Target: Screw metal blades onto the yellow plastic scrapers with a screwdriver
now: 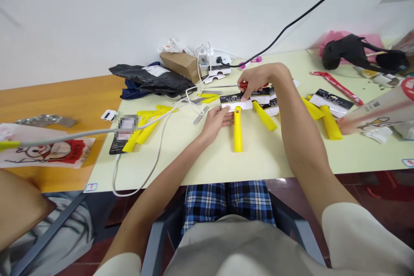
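My left hand (215, 123) pinches the lower left of a black-and-white packaging card (246, 104), with its thumb on top and fingers beneath. A yellow plastic handle (238, 131) extends from the card toward me, beside those fingers. My right hand (255, 78) is closed round a screwdriver (244, 85) with a red grip, its thin metal shaft pointing left above the table. One finger of that hand reaches down to the card's top edge. Just right of the card lies another yellow handle (265, 117), near more packaging cards (272, 108).
Several yellow scrapers (149, 128) and thin metal blades (201, 115) lie to the left, where a white cable (163, 131) loops across. A black plastic bag (155, 78) and cardboard box (183, 64) stand behind. At right are more yellow handles (331, 123) and a printed bag (384, 108).
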Demonstrator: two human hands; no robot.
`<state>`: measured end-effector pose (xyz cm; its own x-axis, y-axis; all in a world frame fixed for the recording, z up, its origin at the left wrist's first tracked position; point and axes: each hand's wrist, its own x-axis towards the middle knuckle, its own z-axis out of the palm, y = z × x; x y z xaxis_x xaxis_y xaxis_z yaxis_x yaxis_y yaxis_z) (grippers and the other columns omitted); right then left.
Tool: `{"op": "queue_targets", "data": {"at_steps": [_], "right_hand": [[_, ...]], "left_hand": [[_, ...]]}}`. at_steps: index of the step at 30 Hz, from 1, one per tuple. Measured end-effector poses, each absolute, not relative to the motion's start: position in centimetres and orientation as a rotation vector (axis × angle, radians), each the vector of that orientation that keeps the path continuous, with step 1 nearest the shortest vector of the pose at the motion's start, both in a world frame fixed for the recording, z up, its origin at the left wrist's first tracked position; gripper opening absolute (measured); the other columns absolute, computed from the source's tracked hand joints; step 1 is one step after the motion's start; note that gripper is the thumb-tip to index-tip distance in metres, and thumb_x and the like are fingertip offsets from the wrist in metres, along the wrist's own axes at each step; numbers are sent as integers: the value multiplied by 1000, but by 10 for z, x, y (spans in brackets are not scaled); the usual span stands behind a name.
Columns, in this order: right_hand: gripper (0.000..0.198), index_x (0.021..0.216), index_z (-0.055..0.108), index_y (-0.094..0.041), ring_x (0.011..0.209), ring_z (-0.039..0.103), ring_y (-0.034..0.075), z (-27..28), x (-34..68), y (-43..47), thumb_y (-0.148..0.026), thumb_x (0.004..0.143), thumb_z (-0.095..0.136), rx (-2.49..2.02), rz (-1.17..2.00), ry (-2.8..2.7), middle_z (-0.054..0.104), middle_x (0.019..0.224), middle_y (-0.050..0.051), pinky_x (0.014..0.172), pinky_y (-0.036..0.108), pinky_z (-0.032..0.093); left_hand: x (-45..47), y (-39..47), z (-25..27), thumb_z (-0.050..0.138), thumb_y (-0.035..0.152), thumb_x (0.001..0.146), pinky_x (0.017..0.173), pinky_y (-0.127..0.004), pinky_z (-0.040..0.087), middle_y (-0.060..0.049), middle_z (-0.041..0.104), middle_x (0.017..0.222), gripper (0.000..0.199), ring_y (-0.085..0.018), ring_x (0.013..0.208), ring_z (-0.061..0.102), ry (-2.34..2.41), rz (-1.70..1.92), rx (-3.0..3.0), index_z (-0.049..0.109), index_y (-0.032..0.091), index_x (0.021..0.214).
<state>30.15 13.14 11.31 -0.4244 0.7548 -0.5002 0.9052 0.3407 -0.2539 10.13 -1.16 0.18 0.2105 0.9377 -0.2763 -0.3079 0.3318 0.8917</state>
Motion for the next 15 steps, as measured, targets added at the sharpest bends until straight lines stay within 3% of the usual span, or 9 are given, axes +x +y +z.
{"op": "queue_targets", "data": {"at_steps": [4,7,15], "right_hand": [[58,90,73,-19,69,63,21,112,312,133,-58,60,103,1623,-690,2118,68,79,4,63,36,50],[57,92,74,-17,76,67,24,109,319,137,-63,68,98,1661,-704,2102,69,82,6,68,39,53],[55,90,74,-17,74,67,22,128,338,134,-65,74,95,1815,-520,2208,71,86,8,65,36,52]], "left_hand": [[109,0,11,75,38,99,68,-32,64,-13,80,87,26,-18,69,75,1111,737,1084,70,12,98],[114,7,19,70,43,103,54,-30,57,-10,75,73,31,-17,54,69,1171,546,1161,65,14,93],[105,21,23,75,58,97,47,-29,47,-9,71,61,45,-16,45,60,1247,373,1349,66,17,82]]}}
